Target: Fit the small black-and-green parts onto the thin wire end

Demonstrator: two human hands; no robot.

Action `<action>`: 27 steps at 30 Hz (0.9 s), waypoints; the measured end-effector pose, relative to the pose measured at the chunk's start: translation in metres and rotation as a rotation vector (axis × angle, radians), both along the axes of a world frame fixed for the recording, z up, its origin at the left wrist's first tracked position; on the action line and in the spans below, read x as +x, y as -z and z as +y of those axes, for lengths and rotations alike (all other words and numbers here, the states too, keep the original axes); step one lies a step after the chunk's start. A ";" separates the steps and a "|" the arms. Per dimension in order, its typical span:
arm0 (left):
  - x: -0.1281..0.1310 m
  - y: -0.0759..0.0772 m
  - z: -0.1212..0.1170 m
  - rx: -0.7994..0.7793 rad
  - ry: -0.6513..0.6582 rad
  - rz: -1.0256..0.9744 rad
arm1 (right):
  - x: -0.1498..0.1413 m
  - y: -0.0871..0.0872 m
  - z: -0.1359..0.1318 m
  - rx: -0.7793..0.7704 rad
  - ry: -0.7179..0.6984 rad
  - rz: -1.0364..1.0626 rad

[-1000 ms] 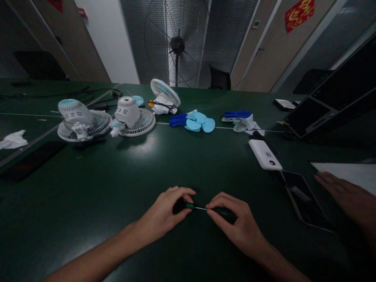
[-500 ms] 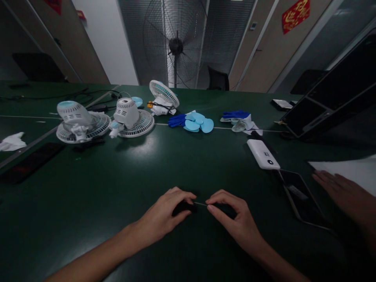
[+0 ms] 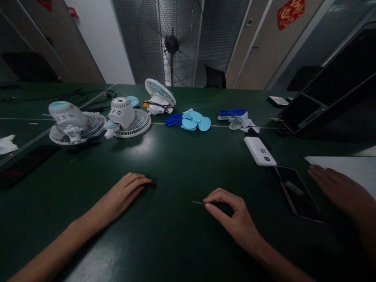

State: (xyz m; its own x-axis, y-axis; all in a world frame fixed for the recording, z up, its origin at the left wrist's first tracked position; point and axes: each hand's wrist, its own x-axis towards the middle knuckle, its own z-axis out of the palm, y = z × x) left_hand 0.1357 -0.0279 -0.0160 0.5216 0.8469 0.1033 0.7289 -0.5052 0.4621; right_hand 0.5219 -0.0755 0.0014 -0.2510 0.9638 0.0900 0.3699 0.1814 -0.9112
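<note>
My right hand (image 3: 232,215) pinches a thin, needle-like metal rod (image 3: 197,202) between thumb and fingertips, its free end pointing left just above the dark green table (image 3: 173,246). Farther left, my left hand (image 3: 126,192) rests low over the table with its fingers together and its thumb hidden. A small dark patch (image 3: 153,183) shows at those fingertips; whether it is an object or a shadow is unclear. Light blue fan blades (image 3: 196,121) lie beyond both hands, partly on a blue glove (image 3: 174,119).
Two white fan units (image 3: 70,121) (image 3: 125,117) lie grille-down at left, with another tilted fan (image 3: 160,98) behind. Blue-and-white gloves (image 3: 235,118), a white power bank (image 3: 260,151) and a phone (image 3: 298,192) are right. Another person's hand (image 3: 337,188) rests by white paper (image 3: 346,166).
My left hand has moved away to the left, off the rod's end. The rod stays in my right hand, which has hardly moved. The view has shifted slightly.
</note>
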 end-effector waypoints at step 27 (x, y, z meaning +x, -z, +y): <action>-0.179 -0.006 0.031 -0.200 -0.764 0.169 | 0.000 0.001 0.000 -0.021 -0.013 -0.006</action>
